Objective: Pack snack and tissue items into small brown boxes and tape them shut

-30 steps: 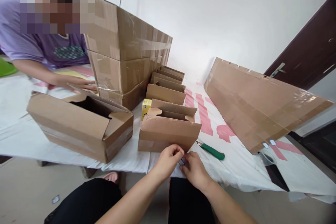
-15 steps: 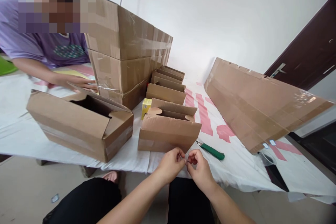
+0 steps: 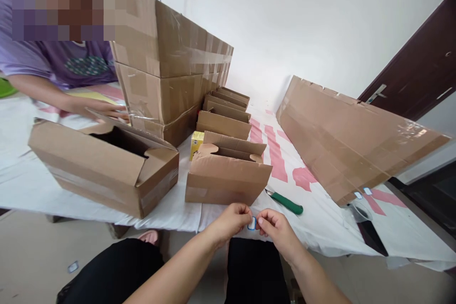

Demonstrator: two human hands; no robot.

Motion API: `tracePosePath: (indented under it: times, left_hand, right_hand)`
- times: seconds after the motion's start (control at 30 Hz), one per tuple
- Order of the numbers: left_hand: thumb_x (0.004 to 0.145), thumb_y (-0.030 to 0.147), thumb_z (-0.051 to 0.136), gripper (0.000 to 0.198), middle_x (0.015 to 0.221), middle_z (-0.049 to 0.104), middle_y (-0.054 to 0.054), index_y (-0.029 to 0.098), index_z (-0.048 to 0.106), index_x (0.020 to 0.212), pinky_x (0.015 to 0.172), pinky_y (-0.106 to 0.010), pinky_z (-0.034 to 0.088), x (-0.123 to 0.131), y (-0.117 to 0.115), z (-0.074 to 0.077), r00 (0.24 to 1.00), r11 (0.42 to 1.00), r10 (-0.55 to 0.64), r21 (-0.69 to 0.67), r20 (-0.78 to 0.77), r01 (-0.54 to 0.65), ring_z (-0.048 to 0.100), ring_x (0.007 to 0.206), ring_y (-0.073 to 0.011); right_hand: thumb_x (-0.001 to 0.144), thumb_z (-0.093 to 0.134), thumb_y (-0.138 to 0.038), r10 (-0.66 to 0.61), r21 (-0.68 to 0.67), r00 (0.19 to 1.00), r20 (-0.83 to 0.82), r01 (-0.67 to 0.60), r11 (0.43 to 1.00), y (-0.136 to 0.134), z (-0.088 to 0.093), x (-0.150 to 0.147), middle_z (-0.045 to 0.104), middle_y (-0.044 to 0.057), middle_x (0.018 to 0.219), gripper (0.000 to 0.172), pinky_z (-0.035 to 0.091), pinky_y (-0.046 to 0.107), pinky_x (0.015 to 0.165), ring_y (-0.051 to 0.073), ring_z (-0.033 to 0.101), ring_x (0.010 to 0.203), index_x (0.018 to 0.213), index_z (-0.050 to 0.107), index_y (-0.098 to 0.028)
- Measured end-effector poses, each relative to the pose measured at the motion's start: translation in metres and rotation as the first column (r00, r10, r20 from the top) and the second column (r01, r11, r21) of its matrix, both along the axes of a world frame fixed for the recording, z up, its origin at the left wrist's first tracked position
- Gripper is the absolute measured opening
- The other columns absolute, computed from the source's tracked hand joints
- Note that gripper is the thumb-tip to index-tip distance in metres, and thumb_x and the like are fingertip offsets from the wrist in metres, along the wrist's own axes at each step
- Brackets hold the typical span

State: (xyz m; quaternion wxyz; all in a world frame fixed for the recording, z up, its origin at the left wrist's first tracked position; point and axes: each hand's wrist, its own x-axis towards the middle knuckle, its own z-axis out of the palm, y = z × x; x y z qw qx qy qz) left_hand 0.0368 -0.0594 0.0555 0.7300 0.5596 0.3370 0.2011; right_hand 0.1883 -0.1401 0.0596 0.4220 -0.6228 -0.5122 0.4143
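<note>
Between my hands, at the table's front edge, is a small white label sticker (image 3: pixel 251 223) with a blue border. My left hand (image 3: pixel 233 218) pinches its left side between thumb and fingers. The fingertips of my right hand (image 3: pixel 272 224) are closed at its right edge. Just beyond them stands a narrow open cardboard box (image 3: pixel 228 182) with its flaps up. A utility knife (image 3: pixel 286 202) with a green handle lies to the right of that box.
A larger open box (image 3: pixel 92 166) is on the left. Behind rise stacked taped cartons (image 3: pixel 138 90), with several open boxes (image 3: pixel 224 123) and a yellow box (image 3: pixel 196 145) beside them. A cardboard panel (image 3: pixel 342 137) leans at right, bearing similar labels (image 3: pixel 366 191). A co-worker's hand (image 3: pixel 103 108) rests behind the left box.
My hands have drawn slightly apart, and the blue-bordered label now shows between them. The view has shifted a little; the boxes and knife stay in place.
</note>
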Motion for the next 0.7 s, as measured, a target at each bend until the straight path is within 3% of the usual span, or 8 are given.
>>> tracePosePath:
  times: [0.33, 0.47, 0.57, 0.7]
  left_hand:
    - [0.055, 0.028, 0.059, 0.013, 0.046, 0.042, 0.008, 0.018, 0.053, 0.062, 0.046, -0.022, 0.018, 0.001, 0.0, -0.001, 0.999, 1.0, -0.022, -0.008, 0.045, 0.022, 0.029, 0.044, -0.0065]
    - [0.057, 0.029, 0.061, 0.017, 0.05, 0.044, 0.008, 0.019, 0.052, 0.067, 0.049, -0.022, 0.021, 0.004, 0.0, -0.006, 0.996, 0.997, 0.057, 0.046, 0.067, -0.06, 0.031, 0.047, -0.0076]
    - [0.057, 0.028, 0.064, 0.019, 0.052, 0.043, 0.008, 0.019, 0.049, 0.065, 0.052, -0.022, 0.024, 0.008, -0.001, -0.012, 0.986, 0.984, 0.151, 0.088, 0.073, -0.157, 0.035, 0.052, -0.0088]
    - [0.059, 0.026, 0.062, 0.013, 0.053, 0.047, 0.005, 0.017, 0.052, 0.058, 0.053, -0.023, 0.027, 0.012, -0.006, -0.017, 0.984, 0.985, 0.146, 0.079, 0.097, -0.154, 0.038, 0.053, -0.0093]
  right_hand:
    - [0.083, 0.056, -0.045, 0.083, 0.028, 0.996, -0.032, -0.082, 0.996, 0.002, -0.003, -0.001, 0.057, -0.002, 0.063, 0.028, 0.04, 0.025, 0.057, 0.011, 0.049, 0.057, 0.073, 0.056, -0.018]
    - [0.09, 0.048, -0.04, 0.069, 0.148, 0.979, 0.19, -0.098, 0.984, 0.001, -0.001, -0.001, 0.057, 0.0, 0.069, 0.026, 0.042, 0.027, 0.061, 0.014, 0.052, 0.064, 0.075, 0.055, -0.019]
    - [0.093, 0.042, -0.029, -0.047, 0.294, 0.88, 0.473, -0.108, 0.95, -0.002, -0.001, -0.004, 0.059, 0.002, 0.076, 0.02, 0.043, 0.029, 0.067, 0.017, 0.055, 0.071, 0.08, 0.055, -0.02]
    - [0.092, 0.041, -0.016, -0.187, 0.438, 0.681, 0.708, -0.216, 0.872, -0.004, -0.004, -0.007, 0.059, 0.005, 0.079, 0.017, 0.042, 0.032, 0.069, 0.019, 0.055, 0.076, 0.084, 0.054, -0.021]
